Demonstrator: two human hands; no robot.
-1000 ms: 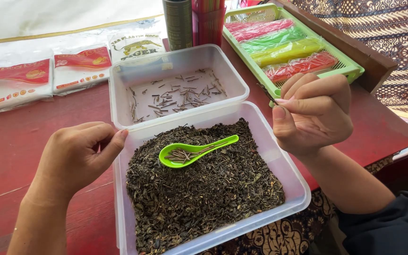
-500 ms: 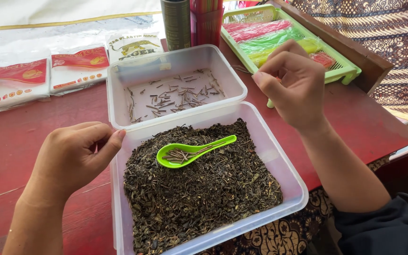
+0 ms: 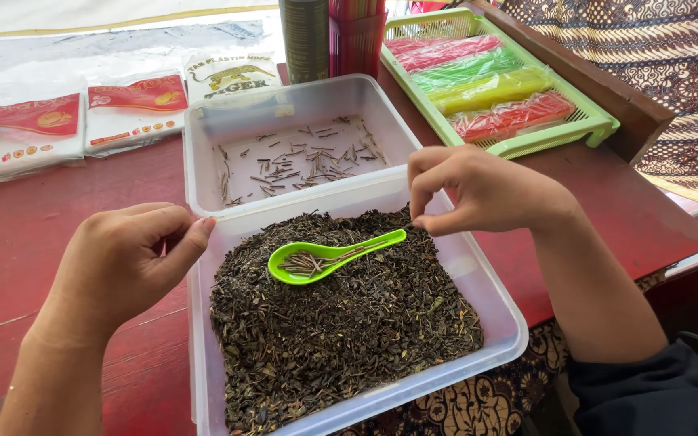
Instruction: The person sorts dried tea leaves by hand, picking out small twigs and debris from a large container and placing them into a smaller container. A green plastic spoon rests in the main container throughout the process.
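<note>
A clear plastic tub (image 3: 496, 300) in front of me is full of dark loose tea leaves (image 3: 341, 335). On the leaves lies a bright green spoon (image 3: 325, 257) with a small pile of pale stems in its bowl. My right hand (image 3: 486, 194) hovers over the tub's far right corner, thumb and fingers pinched together just past the tip of the spoon's handle; whether a stem is in the pinch is too small to tell. My left hand (image 3: 119, 262) is loosely curled, holds nothing, and its thumb rests against the tub's left rim.
Behind the tub is a second clear tub (image 3: 203, 161) with scattered stems (image 3: 300, 161). A green tray (image 3: 595, 121) of coloured packets stands at the back right. White and red packets (image 3: 26, 133) lie back left on the red table (image 3: 42, 234). A dark cylinder (image 3: 304, 36) stands at the back.
My right hand has come back from over the green tray and dropped down to the tea beside the spoon's handle. My left hand stays at the tub's left rim.
</note>
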